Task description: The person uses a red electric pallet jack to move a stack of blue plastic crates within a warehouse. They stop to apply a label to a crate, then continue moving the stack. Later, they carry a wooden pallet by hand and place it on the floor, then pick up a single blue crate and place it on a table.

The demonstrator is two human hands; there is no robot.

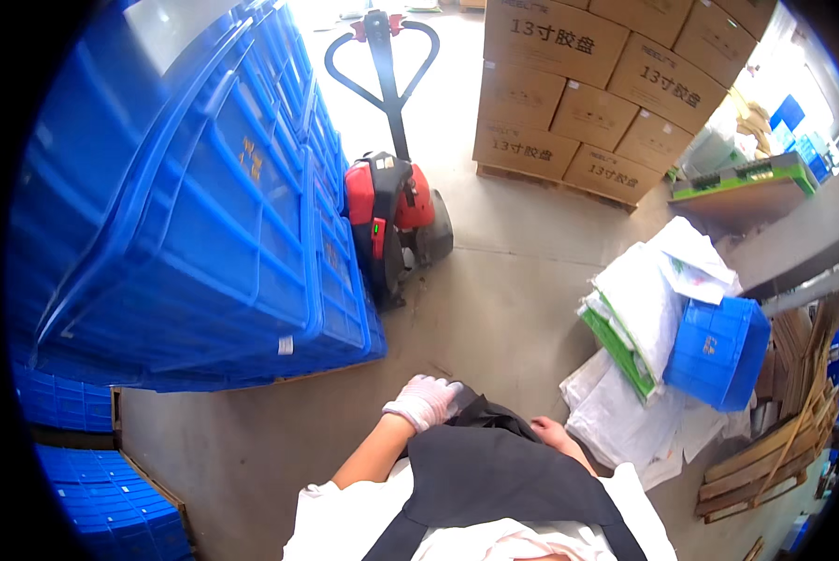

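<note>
In front of my waist, my left hand (424, 402) wears a whitish-pink knit glove. Its fingers are curled at the bunched upper edge of my black apron (503, 463). At the other side of that edge is my right hand (552, 433), bare, with its fingers closed against the cloth and partly hidden by it. Between the two hands the dark fabric stands up in folds. Beyond them, a red and black pallet truck (387, 201) stands upright with its looped handle at the top.
Stacked blue plastic crates (223, 215) rise close on the left. Brown cartons (588, 112) stand on a wooden pallet (555, 187) ahead. To the right lie white sacks (630, 299), a blue bin (718, 351) and wooden pallets (765, 467). Grey floor (494, 280) runs between them.
</note>
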